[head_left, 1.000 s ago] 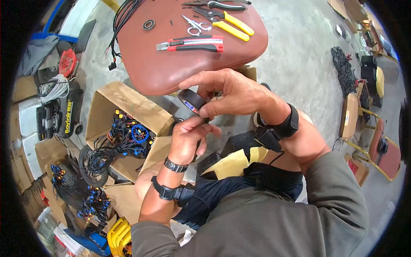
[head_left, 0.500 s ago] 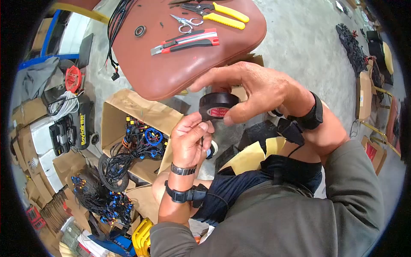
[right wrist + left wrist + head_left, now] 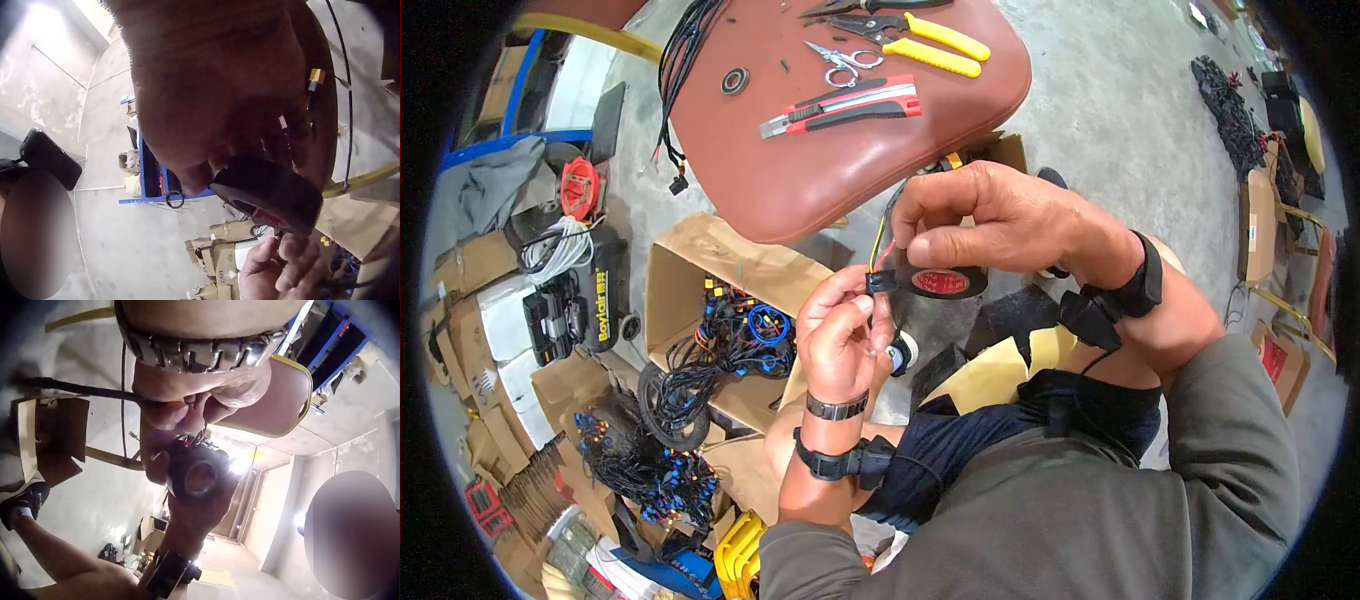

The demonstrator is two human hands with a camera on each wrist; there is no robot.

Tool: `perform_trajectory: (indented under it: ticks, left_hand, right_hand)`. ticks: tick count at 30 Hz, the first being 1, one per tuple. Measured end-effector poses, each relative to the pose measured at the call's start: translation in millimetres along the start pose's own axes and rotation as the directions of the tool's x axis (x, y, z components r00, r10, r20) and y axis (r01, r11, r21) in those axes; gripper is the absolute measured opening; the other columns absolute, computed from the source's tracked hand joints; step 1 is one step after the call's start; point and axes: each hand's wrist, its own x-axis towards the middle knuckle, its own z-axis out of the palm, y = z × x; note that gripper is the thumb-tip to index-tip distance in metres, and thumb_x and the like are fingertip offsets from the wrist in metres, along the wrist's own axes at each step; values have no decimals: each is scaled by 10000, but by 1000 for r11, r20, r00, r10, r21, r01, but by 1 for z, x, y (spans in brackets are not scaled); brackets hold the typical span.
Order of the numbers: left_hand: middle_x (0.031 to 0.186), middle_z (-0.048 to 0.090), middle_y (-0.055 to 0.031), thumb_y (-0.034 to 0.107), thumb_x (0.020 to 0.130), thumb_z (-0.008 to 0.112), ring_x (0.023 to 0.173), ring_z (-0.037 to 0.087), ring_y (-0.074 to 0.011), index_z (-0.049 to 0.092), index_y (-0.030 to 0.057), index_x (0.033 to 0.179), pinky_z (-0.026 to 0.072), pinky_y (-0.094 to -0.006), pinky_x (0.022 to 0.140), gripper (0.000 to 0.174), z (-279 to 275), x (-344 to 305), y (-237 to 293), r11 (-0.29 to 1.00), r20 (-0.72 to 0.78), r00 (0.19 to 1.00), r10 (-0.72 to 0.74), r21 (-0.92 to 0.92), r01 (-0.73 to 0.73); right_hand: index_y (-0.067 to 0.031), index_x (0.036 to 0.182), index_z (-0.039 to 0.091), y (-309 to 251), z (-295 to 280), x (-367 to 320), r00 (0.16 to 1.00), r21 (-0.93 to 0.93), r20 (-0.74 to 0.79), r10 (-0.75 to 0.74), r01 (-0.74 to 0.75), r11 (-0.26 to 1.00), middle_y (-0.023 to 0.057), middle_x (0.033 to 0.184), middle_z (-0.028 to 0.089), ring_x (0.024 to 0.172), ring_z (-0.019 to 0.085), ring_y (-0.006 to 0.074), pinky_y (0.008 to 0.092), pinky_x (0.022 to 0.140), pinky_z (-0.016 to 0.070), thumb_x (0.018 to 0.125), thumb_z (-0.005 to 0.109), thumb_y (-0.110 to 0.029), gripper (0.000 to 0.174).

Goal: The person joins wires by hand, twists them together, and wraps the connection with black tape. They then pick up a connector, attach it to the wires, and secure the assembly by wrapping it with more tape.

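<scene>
We saw the left hand (image 3: 838, 335) pinching a set of thin wires (image 3: 879, 245) between thumb and fingers, a black wrapped section (image 3: 881, 282) of them showing at the fingertips. The right hand (image 3: 1010, 220) was narrow, its fingers curled and its thumb forward, holding a roll of black tape (image 3: 945, 284) with a red label just beside that section. Both hands were in front of the near edge of a reddish-brown padded seat (image 3: 800, 190).

On the seat we saw a red and black utility knife (image 3: 845, 107) nearest us, with small scissors (image 3: 843, 62) beyond it, yellow-handled pliers (image 3: 935, 45) to the right and a round bearing (image 3: 735, 81) to the left. Black cables (image 3: 675, 90) hung over its left edge. Below, left of the hands, an open cardboard box (image 3: 740, 250) held tangled wiring (image 3: 745, 330) with blue and yellow parts.
</scene>
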Motion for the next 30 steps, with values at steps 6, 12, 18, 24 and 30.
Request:
perform_trajectory:
  ticks: [6, 12, 18, 24, 30]
  left_hand:
    - [855, 658, -126, 13, 897, 540, 518, 544, -154, 594, -59, 1203, 453, -248, 464, 319, 12, 1, 6, 990, -10, 993, 116, 77, -115]
    - [856, 662, -126, 13, 900, 539, 525, 554, -149, 596, -53, 1205, 470, -250, 473, 317, 28, 6, 6, 972, 60, 980, 188, 135, -194]
    - [881, 670, -139, 0, 898, 552, 555, 566, -143, 591, -47, 1210, 469, -239, 477, 319, 24, 7, 4, 971, 48, 981, 187, 142, -192]
    - [910, 683, -162, -46, 895, 576, 554, 572, -141, 580, -14, 1255, 459, -238, 458, 361, 30, 8, 2, 930, -13, 955, 298, 229, -287]
    - [926, 696, -174, -78, 885, 598, 551, 584, -141, 588, -28, 1228, 444, -242, 445, 347, 31, 12, -2, 893, -50, 923, 383, 276, -355]
  right_hand:
    - [-6, 1052, 635, -12, 5, -10, 996, -264, 17, -85, 87, 961, 131, 704, 673, 623, 647, 215, 362, 591, 496, 820, 695, -240, 334]
    - [23, 1117, 657, -5, 17, -4, 993, -301, -27, -114, 101, 948, 203, 900, 687, 810, 677, 340, 410, 715, 517, 924, 687, -268, 351]
    - [0, 1003, 697, 13, 19, 5, 980, -195, -63, -189, 173, 965, 187, 844, 688, 765, 670, 270, 394, 698, 511, 872, 657, -181, 227]
    - [19, 868, 672, 18, 25, 7, 986, -21, -130, -106, 104, 994, 57, 737, 638, 691, 607, 122, 307, 610, 476, 825, 679, -138, 164]
    - [12, 787, 633, 13, 29, 6, 990, 256, -88, 112, -86, 963, 41, 820, 564, 814, 550, 117, 305, 717, 444, 805, 699, -40, 86]
